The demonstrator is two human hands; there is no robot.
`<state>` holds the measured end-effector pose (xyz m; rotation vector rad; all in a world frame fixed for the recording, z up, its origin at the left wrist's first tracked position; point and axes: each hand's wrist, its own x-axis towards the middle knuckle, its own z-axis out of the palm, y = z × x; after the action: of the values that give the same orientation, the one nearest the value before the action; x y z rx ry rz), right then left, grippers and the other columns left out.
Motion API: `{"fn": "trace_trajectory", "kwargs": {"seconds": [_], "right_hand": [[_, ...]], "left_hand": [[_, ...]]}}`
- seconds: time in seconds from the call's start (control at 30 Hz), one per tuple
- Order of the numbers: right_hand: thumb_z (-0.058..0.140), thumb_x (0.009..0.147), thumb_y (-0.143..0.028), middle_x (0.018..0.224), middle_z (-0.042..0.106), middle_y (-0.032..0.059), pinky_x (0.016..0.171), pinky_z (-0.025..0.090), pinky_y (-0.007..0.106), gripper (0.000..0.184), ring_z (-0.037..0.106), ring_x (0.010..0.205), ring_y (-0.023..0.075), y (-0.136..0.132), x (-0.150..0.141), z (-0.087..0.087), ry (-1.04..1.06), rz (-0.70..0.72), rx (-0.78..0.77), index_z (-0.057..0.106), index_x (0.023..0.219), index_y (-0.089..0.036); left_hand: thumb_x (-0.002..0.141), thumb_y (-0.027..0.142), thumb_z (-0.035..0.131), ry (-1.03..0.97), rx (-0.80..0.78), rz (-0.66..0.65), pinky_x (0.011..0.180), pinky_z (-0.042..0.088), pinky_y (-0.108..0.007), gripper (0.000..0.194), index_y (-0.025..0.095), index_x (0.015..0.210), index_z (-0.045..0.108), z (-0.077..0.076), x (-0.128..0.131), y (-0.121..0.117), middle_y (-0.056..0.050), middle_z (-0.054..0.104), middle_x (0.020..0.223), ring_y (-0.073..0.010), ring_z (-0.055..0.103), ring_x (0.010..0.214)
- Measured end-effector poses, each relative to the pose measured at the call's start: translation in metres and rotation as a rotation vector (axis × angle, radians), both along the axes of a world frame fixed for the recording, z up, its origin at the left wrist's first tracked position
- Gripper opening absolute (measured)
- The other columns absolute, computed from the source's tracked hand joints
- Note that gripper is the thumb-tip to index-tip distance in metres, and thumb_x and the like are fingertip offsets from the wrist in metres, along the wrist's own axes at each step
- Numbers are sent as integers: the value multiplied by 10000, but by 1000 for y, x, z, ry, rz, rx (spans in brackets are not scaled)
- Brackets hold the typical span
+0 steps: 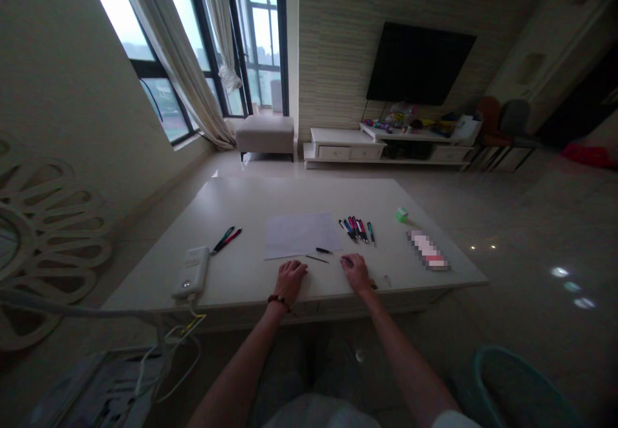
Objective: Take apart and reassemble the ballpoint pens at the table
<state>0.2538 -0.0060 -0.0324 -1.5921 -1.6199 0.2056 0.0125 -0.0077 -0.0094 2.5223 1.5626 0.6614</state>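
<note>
White rectangular desk w/ loose pens: roll-off risk at front edge

L hand, dark beaded bracelet at wrist, rests palm-down nr front edge, fingers loosely curled, nothing visibly gripped. R hand also palm-down, fingertips at a dark speck; too small to tell if it's pinched. Btwn hands, just behind them at front-centre: short black pen and thin dark rod, both loose, by lower edge of white paper sheet. Right of sheet, slim multicoloured pens lie fanned out; left of it, pair of dark pens, one w/ red barrel.

Risks: round barrels could roll if a hand sweeps across; thin rod is easiest to knock off front edge. White power bank sits at front-left edge, cable hanging over, so a snag could drag it off.

Containers: no pen cup on desk. Only one seen is teal plastic basket on floor, right of person, contents out of view.
</note>
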Motion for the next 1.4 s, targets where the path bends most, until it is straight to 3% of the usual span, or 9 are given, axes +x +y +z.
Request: {"fn": "trace_trajectory", "kwargs": {"seconds": [0.2,0.47,0.57,0.67,0.8,0.93,1.13,1.3,1.4], "right_hand": [[482,802,-290,847,578,92,804,381,335,203,485,846,213,-33,66,-12,-166,-221,31,642,816,-166],[456,812,-336,858,570,115,800,353,358,252,484,854,233,-62,127,-29,-222,-413,91,629,832,-154],[448,817,-335,870,574,127,781,353,357,266,487,850,240,-62,121,-28,-221,-452,76,633,842,-146],[453,820,-317,862,585,115,761,359,342,248,494,840,231,-52,92,-21,-204,-408,32,640,843,-155],[537,782,-286,836,596,78,760,382,309,166,512,822,206,-27,29,-6,-167,-131,-29,652,840,-181],[634,722,-268,859,590,65,769,399,304,157,521,829,203,0,-29,4,-119,-12,-46,658,866,-210],[630,739,-231,836,576,71,722,385,294,30,512,823,206,23,-60,5,-210,-7,-66,638,760,-211],[539,791,-154,827,613,81,694,358,293,66,537,799,209,19,-61,18,-234,55,-128,599,795,-182],[463,837,-147,709,625,35,680,358,277,136,561,702,180,10,-60,32,-127,186,-150,589,863,-188]], "left_hand": [[801,299,537,-78,23,224,881,356,-333,291,265,1087,574,4,-12,0,-41,587,1085,-195,498,1005],[822,341,448,17,114,572,742,384,-310,254,199,878,651,-3,-141,-21,-62,597,931,-190,513,828],[826,342,443,13,101,594,739,388,-308,271,182,907,645,-1,-158,-27,-66,590,918,-181,504,805],[820,341,466,5,62,471,774,397,-308,269,223,1004,622,3,-130,-24,-56,579,990,-184,507,864],[769,304,568,9,30,187,915,346,-346,390,282,1157,534,9,-58,-9,-44,530,1164,-205,460,1054],[772,269,571,3,-29,140,933,322,-383,189,285,955,614,8,-12,5,-25,528,1188,-215,454,1079],[849,163,412,-142,-21,163,954,302,-371,181,219,950,552,0,-7,11,-26,633,924,-163,532,945],[844,95,345,-237,26,199,861,381,-319,288,182,1064,510,-5,-11,14,-58,622,970,-160,548,939],[842,102,360,-192,50,183,851,381,-319,264,176,1029,531,-7,-11,14,-63,622,950,-169,547,933]]}}
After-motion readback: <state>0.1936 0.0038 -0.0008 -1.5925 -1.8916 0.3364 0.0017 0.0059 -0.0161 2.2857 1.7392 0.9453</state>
